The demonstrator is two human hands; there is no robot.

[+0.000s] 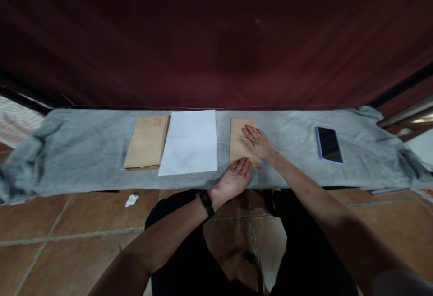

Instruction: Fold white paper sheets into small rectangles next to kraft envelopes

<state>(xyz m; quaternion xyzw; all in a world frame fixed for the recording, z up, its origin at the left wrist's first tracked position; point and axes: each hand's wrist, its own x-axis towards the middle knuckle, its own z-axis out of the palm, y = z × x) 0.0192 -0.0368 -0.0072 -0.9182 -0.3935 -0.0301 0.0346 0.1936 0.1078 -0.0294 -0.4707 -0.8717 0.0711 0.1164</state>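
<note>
The left hand (238, 175) and the right hand (257, 140) both lie palm down on a brown paper envelope (236, 140) directly beneath them. The right hand is open and flat, its fingers reaching across the envelope's upper half; the left hand, fingers extended and close together, covers the near end. Neither is closed around anything; they only rest against the paper.

The envelope lies flat on the cloth-covered worktop (84, 151), one long edge showing to the left of the right hand's fingertips. Left of both hands, near them, is white paper (191, 142). Beyond it, farther left, sits a stack of brown envelopes (144, 145) with red print at the top corner; it lies just beside the white paper, though whether their edges touch is hard to tell. Well off to the right of the right hand, a smartphone (329, 145) in a lilac case lies with its dark screen up. A black wristband (206, 203) circles the left wrist. Below the hands is the tiled floor (94, 260).
</note>
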